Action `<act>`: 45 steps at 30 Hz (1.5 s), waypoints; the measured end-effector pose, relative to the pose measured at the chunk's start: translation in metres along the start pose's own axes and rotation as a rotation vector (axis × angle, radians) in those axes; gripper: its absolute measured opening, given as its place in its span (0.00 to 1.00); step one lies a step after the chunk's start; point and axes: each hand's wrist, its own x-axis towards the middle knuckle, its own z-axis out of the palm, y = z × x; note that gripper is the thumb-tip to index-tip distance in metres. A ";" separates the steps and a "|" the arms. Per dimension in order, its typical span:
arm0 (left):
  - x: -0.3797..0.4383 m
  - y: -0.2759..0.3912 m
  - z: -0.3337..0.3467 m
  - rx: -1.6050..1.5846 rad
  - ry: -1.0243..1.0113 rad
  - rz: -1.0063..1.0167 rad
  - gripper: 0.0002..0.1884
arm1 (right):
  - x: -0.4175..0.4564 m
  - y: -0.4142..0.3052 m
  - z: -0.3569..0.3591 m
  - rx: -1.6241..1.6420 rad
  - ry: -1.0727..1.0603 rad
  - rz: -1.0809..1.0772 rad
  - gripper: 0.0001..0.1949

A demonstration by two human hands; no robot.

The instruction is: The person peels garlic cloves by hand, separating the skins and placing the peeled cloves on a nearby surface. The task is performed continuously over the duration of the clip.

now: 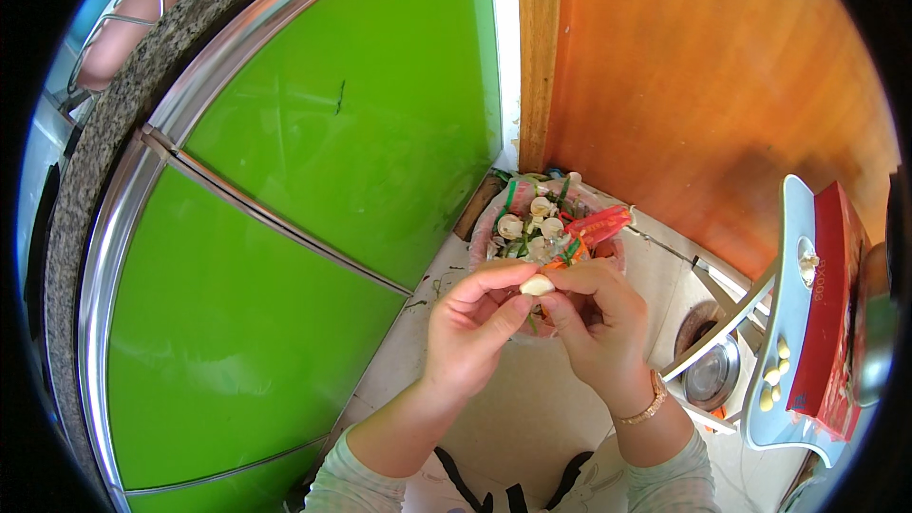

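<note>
A pale garlic clove [536,285] is pinched between the fingertips of both hands, in the middle of the view. My left hand [474,331] grips it from the left with thumb and forefinger. From the right, my right hand [602,320], with a bracelet on the wrist, holds its other side. Below the hands stands a waste bin lined with a pink bag [481,239], full of scraps and wrappers. Several garlic cloves [771,375] lie on a light blue stool seat [766,313] at the right, with a garlic bulb [808,265] in the seat's oval recess.
Green cabinet doors [306,178] under a granite countertop [114,114] fill the left. An orange wooden door [698,85] stands behind the bin. A red box [826,313] rests on the stool, a metal pot [875,328] beside it. Under the stool is a round metal lid or pan [711,370].
</note>
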 end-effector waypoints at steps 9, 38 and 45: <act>0.000 -0.005 -0.006 0.000 -0.019 0.063 0.12 | 0.003 -0.006 0.002 -0.094 0.011 -0.174 0.13; 0.000 -0.001 -0.010 -0.135 -0.070 -0.031 0.12 | 0.000 -0.007 0.004 -0.130 0.003 -0.228 0.13; -0.007 -0.002 0.001 -0.080 0.010 -0.062 0.17 | -0.002 -0.009 0.000 -0.100 0.043 -0.041 0.15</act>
